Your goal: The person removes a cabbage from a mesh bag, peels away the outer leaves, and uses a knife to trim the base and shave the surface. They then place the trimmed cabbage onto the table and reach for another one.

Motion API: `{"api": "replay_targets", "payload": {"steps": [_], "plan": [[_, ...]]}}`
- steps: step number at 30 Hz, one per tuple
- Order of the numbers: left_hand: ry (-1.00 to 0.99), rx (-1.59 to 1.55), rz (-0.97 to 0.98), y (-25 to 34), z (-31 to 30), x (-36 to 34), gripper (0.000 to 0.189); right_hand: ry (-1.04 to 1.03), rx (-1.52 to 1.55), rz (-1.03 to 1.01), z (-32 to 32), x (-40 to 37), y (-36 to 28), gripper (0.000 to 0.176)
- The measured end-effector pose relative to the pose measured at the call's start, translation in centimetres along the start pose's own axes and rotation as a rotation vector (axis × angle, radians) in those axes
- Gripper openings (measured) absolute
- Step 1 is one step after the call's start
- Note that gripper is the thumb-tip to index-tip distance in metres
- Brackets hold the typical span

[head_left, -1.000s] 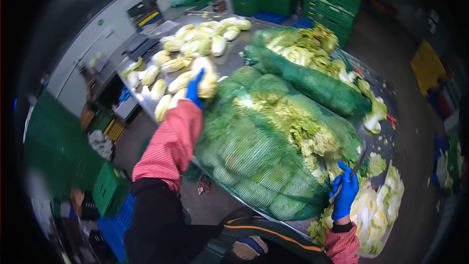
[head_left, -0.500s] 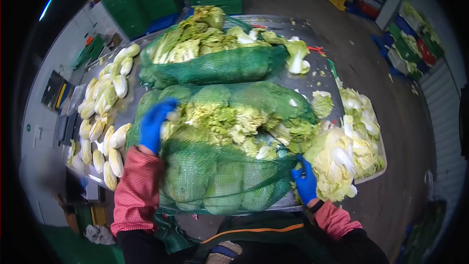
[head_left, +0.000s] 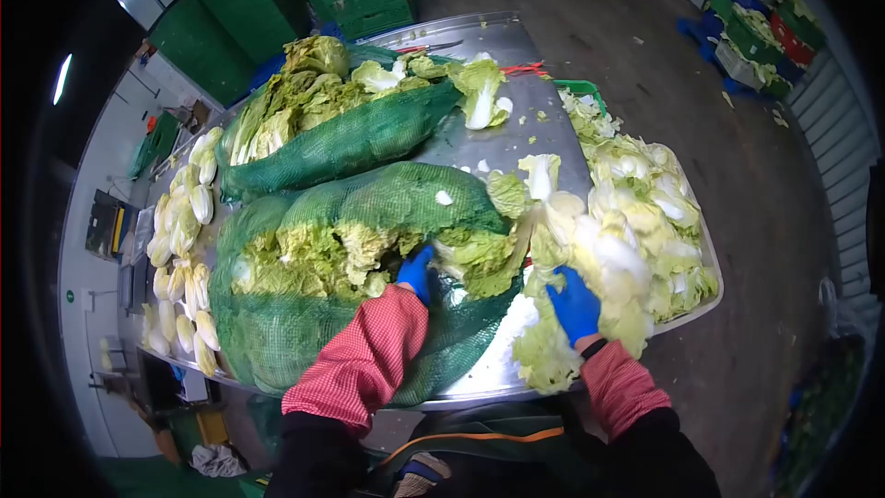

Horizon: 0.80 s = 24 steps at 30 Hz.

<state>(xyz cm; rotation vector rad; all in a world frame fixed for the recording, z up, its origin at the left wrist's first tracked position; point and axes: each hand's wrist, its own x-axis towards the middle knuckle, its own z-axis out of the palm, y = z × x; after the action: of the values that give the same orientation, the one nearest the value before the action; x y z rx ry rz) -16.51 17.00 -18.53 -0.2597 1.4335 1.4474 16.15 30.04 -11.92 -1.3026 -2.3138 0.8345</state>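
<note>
Left hand [head_left: 417, 272] sits in the mouth of the near net sack [head_left: 304, 341], fingers buried in leaves so grip unclear, right hand [head_left: 573, 306] curled around a cabbage [head_left: 551, 221] just beside it, leaf pile [head_left: 650, 221] crowding the right, second sack [head_left: 359, 138] behind, table [head_left: 553, 129] edge close to the body.

Fingers of the left hand [head_left: 417, 271] are hidden among cabbage leaves [head_left: 472, 254].

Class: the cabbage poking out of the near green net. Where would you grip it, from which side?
Likely around the firm middle of the cabbage, from the open right end of the net sack, beside the left hand. It lies sideways, sticking out there; mesh covers the rest, and loose leaves would tear.
</note>
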Motion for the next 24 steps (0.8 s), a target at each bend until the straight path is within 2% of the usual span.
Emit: {"api": "replay_targets", "payload": {"steps": [2, 3, 5, 6, 7, 9, 12, 15, 21, 23, 24], "plan": [[-0.035, -0.032, 0.215, -2.3, -3.4, 8.0, 0.037, 0.033, -0.055, -0.055, -2.3, 3.2, 3.2, 0.034], [0.102, -0.243, 0.055, 0.3, 0.0, 3.3, 0.039, 0.085, -0.027, -0.097, -3.5, 4.6, 4.9, 0.034], [0.288, -0.103, 0.118, 1.2, 0.6, 3.6, 0.041, 0.098, -0.055, -0.014, -6.8, 7.4, 7.0, 0.034], [0.324, -0.156, 0.284, 0.2, 1.3, 4.0, 0.044, 0.099, -0.064, 0.009, -8.1, 8.4, 8.4, 0.035], [0.327, -0.097, 0.227, 0.3, 1.5, 3.7, 0.047, 0.063, 0.066, 0.191, -9.1, 9.2, 9.0, 0.038], [0.192, -0.094, 0.212, 0.5, 0.8, 2.5, 0.049, 0.162, 0.006, 0.331, -11.4, 9.0, 9.0, 0.042], [0.036, -0.14, 0.188, 2.0, 1.4, 1.7, 0.048, 0.231, 0.105, 0.283, -12.4, 6.1, 8.4, 0.046], [-0.061, -0.174, 0.172, 3.3, 2.9, 0.4, 0.048, 0.181, 0.198, 0.145, -11.6, 2.2, 7.8, 0.046], [-0.189, -0.24, 0.129, 2.8, 5.8, -3.1, 0.048, -0.025, 0.452, 0.339, -11.5, -0.9, 7.4, 0.037], [-0.23, -0.251, 0.113, 2.6, 6.9, -4.3, 0.048, 0.003, 0.419, 0.22, -11.2, -1.0, 7.4, 0.031], [-0.245, -0.256, 0.107, 2.7, 7.3, -5.1, 0.048, 0.027, 0.498, 0.127, -10.4, -0.9, 8.0, 0.027]]}}
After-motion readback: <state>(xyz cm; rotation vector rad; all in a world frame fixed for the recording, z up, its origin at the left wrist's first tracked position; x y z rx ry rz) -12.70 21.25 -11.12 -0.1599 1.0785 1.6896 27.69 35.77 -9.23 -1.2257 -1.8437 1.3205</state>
